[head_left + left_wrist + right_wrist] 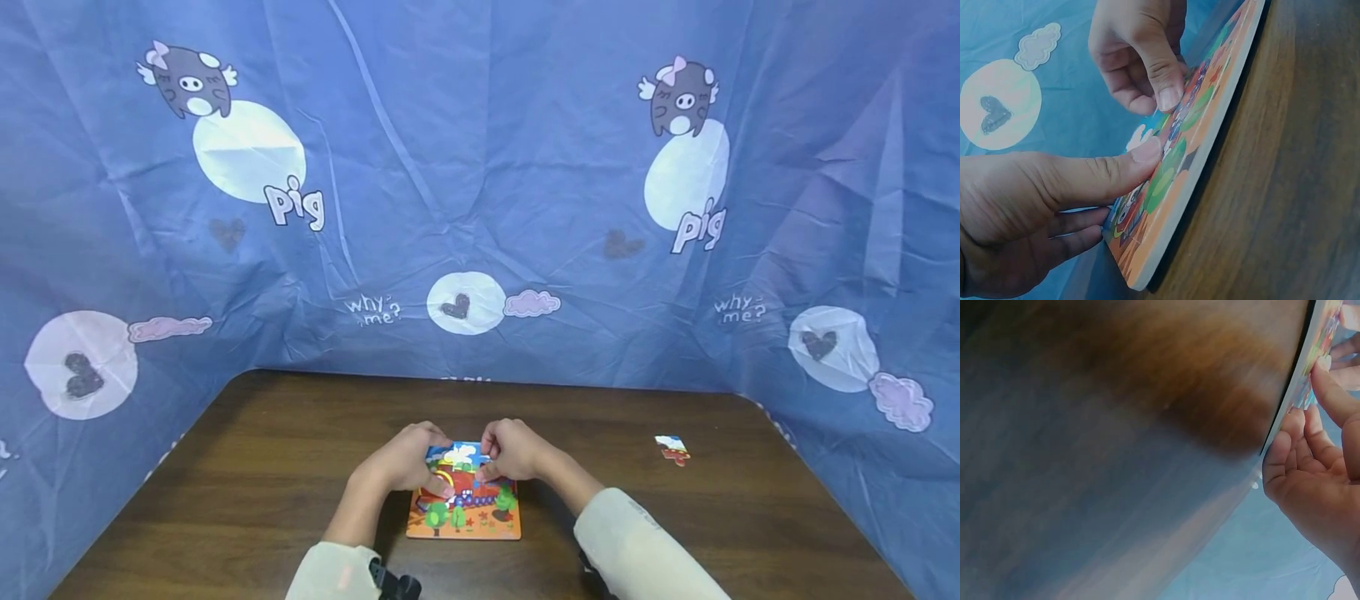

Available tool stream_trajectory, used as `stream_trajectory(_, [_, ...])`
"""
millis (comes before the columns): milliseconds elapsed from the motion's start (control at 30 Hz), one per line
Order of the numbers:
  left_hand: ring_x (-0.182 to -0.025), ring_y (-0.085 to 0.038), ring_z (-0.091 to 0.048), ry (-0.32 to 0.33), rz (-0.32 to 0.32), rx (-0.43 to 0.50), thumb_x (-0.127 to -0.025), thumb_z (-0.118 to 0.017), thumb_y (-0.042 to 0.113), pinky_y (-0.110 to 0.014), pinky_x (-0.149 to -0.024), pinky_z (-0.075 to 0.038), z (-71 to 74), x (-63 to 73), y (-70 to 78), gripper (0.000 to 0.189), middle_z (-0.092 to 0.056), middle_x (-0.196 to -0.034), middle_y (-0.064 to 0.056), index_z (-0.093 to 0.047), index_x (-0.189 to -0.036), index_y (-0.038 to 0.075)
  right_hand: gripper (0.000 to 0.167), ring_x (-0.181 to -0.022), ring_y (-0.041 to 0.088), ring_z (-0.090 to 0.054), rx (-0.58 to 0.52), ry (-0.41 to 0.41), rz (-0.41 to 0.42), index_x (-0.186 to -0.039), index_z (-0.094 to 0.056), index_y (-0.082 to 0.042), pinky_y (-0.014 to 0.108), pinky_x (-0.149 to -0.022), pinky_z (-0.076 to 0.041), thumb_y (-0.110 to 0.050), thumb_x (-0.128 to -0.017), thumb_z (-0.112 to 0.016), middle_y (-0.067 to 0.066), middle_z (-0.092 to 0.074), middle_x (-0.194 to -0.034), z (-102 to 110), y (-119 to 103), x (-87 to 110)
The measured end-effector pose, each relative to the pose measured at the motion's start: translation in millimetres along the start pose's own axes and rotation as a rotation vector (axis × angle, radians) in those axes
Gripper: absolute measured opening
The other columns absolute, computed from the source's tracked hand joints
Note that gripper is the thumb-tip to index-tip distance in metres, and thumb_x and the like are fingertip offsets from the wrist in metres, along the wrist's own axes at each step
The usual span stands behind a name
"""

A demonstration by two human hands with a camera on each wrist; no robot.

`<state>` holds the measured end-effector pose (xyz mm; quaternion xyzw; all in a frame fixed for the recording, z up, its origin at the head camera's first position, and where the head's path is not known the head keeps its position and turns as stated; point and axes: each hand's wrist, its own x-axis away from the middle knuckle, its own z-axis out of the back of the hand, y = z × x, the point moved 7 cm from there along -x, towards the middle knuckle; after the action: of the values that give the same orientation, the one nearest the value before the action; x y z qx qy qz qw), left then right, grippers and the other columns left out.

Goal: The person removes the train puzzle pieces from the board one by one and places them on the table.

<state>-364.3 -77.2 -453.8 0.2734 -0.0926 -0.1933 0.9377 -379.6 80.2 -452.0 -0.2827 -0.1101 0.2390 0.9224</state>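
A jigsaw puzzle with a colourful picture of trees and a red shape lies flat on the table. My left hand holds its left side, thumb on the picture and fingers at the far-left edge. At the upper right my right hand grips the puzzle, its thumb on the face and its other fingers curled by the edge. Whether a separate piece sits under that thumb is hidden. A loose puzzle piece lies on the table, apart from both hands.
The brown wooden table meets a blue printed cloth along its back and sides. Dark wrist gear sits by the left sleeve. The right sleeve spans the front right.
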Motion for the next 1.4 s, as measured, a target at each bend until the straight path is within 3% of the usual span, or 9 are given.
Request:
stream_trajectory(300, [-0.129, -0.035, -0.052, -0.003, 0.004, 0.001, -0.071, -0.096, 0.031, -0.053, -0.109, -0.044, 0.3, 0.3, 0.3, 0.067, -0.060, -0.133, -0.013, -0.071, -0.127, 0.004, 0.031, -0.065, 0.011, -0.051, -0.084, 0.012, -0.004, -0.087, -0.061, -0.006, 0.025, -0.060, -0.043, -0.013, -0.079, -0.090, 0.001, -0.056, -0.071, 2.9, -1.0, -1.4])
stream_trajectory(500, [-0.128, -0.035, -0.052, -0.002, 0.007, 0.017, -0.071, -0.096, 0.030, -0.053, -0.109, -0.044, 0.6, 1.3, -0.6, 0.068, -0.060, -0.133, -0.013, -0.071, -0.128, 0.004, 0.020, -0.062, 0.012, -0.050, -0.175, -0.003, 0.001, -0.086, -0.062, -0.003, 0.025, -0.057, -0.042, -0.002, -0.085, -0.082, 0.001, -0.055, -0.069, 3.2, 1.8, -3.6])
stream_trajectory(833, [-0.129, -0.035, -0.052, -0.001, 0.008, 0.017, -0.071, -0.096, 0.029, -0.053, -0.109, -0.044, 0.6, 1.4, 0.1, 0.068, -0.060, -0.134, -0.013, -0.071, -0.128, 0.004, 0.008, -0.071, 0.015, -0.058, -0.333, -0.020, -0.044, -0.093, -0.066, -0.002, 0.026, -0.062, -0.049, 0.004, -0.090, -0.071, 0.005, -0.063, -0.079, 9.0, 10.8, -3.5])
stream_trajectory(1033, [-0.129, -0.034, -0.051, -0.001, 0.013, 0.022, -0.071, -0.096, 0.030, -0.051, -0.110, -0.043, -1.9, -0.1, -1.8, 0.068, -0.060, -0.135, -0.013, -0.071, -0.129, 0.006, 0.013, -0.072, 0.016, -0.059, -0.395, 0.007, -0.040, -0.095, -0.066, 0.000, 0.028, -0.060, -0.049, 0.010, -0.086, -0.067, 0.008, -0.064, -0.080, 18.2, 19.1, -0.1])
stream_trajectory(1400, [-0.131, -0.035, -0.050, 0.001, 0.037, 0.025, -0.070, -0.097, 0.029, -0.052, -0.111, -0.043, -3.5, 1.7, -2.4, 0.069, -0.059, -0.136, -0.013, -0.070, -0.130, 0.006, 0.004, -0.076, 0.020, -0.065, -0.425, 0.070, -0.068, -0.099, -0.065, 0.002, 0.036, -0.066, -0.054, 0.004, -0.095, -0.065, 0.010, -0.066, -0.083, 43.4, 47.4, 12.7])
